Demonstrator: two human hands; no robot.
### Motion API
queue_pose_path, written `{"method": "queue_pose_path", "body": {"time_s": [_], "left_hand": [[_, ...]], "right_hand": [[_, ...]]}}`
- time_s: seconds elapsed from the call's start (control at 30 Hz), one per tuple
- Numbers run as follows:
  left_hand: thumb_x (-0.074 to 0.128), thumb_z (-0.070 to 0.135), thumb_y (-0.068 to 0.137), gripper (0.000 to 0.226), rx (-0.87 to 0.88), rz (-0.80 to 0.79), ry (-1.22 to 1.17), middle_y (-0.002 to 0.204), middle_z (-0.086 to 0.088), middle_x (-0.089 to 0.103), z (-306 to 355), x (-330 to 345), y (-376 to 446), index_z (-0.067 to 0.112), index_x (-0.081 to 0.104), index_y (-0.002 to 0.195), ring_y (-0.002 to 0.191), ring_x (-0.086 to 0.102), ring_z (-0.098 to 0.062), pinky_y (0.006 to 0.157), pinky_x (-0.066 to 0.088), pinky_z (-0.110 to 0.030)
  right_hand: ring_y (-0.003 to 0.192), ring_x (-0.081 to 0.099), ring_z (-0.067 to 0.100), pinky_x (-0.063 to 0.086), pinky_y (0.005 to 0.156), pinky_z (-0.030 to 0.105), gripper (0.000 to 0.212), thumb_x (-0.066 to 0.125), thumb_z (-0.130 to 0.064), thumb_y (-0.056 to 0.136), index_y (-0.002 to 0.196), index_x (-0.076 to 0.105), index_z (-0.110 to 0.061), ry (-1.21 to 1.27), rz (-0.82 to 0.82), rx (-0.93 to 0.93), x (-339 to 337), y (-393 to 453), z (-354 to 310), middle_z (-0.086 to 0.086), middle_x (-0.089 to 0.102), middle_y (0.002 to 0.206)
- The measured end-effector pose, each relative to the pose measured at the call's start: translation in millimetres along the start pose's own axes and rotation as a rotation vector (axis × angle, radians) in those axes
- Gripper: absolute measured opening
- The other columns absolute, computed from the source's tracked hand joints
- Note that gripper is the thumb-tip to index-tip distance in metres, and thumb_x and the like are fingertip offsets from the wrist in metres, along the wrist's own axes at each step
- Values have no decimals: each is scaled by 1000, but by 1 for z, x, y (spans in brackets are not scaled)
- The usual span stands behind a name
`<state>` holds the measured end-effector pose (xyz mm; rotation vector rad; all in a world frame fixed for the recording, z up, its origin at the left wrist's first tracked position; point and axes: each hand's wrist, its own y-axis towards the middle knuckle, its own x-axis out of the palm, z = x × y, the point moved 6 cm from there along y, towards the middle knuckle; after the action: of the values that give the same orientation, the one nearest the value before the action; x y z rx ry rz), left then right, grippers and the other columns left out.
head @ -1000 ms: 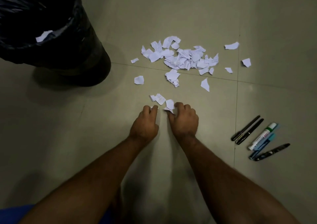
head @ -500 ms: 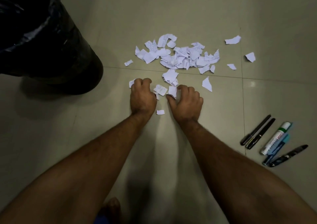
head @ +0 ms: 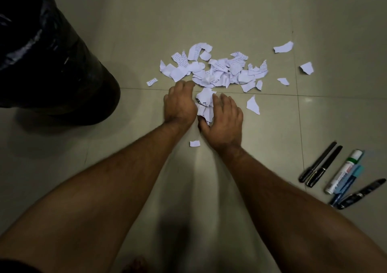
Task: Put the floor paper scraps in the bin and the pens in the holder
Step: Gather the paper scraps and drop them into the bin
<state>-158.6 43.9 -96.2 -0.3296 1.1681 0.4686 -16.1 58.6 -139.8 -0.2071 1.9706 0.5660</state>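
A heap of torn white paper scraps [head: 217,69] lies on the tiled floor. My left hand [head: 180,105] and my right hand [head: 225,120] rest on the floor at its near edge, side by side, with a clump of scraps [head: 204,103] squeezed between them. My left fingers curl into the heap's edge; my right palm cups the clump. One small scrap [head: 194,143] lies loose by my right wrist. Two black pens [head: 320,164], a white marker [head: 343,171], a blue pen [head: 346,185] and a dark pen [head: 362,193] lie at the right.
A black bin with a black liner [head: 52,67] stands at the left, its opening out of frame. Stray scraps lie at the far right [head: 283,47] [head: 306,67], near my right hand [head: 253,105] and left of the heap [head: 151,82]. No pen holder is in view.
Both hands have slid forward across the floor to the heap, pushing the near scraps along between them. One small scrap stayed behind by my right wrist.
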Motion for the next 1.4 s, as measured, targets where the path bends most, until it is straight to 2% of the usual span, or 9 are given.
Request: {"method": "queue_pose_path", "body": {"time_s": [0.2,0.37,0.5,0.63,0.8,0.93,1.03,1.17,1.4], "left_hand": [[46,18,90,54,450,-276,321,153,-11,36,39,23,35,21,43,144,135,40,-32,106,36,-45],[52,25,88,50,378,-181,342,124,-4,61,9,17,18,28,49,137,108,57,-32,84,40,-41],[50,21,80,60,336,-75,212,137,-12,53,0,11,18,28,51,139,118,52,-36,91,40,-42],[51,45,71,77,311,-450,190,155,-14,32,-1,24,17,32,41,146,142,30,-35,111,34,-49],[54,59,58,94,297,-557,197,156,-11,30,-11,21,-2,35,37,147,142,29,-34,109,37,-51],[77,52,60,111,265,-694,281,159,-10,21,-19,21,-15,28,22,153,144,24,-34,113,33,-49],[76,34,74,87,288,-628,353,153,-8,31,-13,16,-28,33,32,149,135,35,-34,104,43,-49],[70,21,79,38,265,-430,326,113,-7,59,-15,6,-34,24,67,116,103,58,-33,80,53,-40],[65,16,81,14,168,-283,299,98,-14,65,-31,1,-45,8,68,92,90,62,-33,73,45,-37]], "right_hand": [[132,47,34,35,108,44,72,52,-54,86,141,48,-8,10,-26,47,3,1,3,15,53,140],[134,45,32,32,110,42,71,52,-52,84,142,47,-11,-2,-32,66,0,1,2,12,51,143],[134,46,33,32,110,42,71,53,-51,83,141,49,-10,26,7,48,-3,1,1,13,52,142],[138,41,32,29,114,47,82,57,-52,75,146,43,-12,102,-41,-38,-6,1,-2,11,45,149],[140,38,33,21,116,54,84,52,-60,72,146,43,-20,95,-220,-152,-6,0,1,6,44,151],[142,34,34,23,115,52,89,50,-67,76,149,37,-19,-10,-396,-143,-3,3,-2,9,40,153],[119,52,36,41,94,45,62,59,-51,78,131,57,-21,-47,-329,-139,-11,1,-11,12,56,134],[85,55,33,38,66,36,26,62,-34,80,101,68,-18,-78,-316,-122,-16,-3,-23,10,60,101],[79,60,34,39,59,31,20,55,-27,94,103,69,-17,22,-400,-34,-9,-5,-26,9,57,102]]}}
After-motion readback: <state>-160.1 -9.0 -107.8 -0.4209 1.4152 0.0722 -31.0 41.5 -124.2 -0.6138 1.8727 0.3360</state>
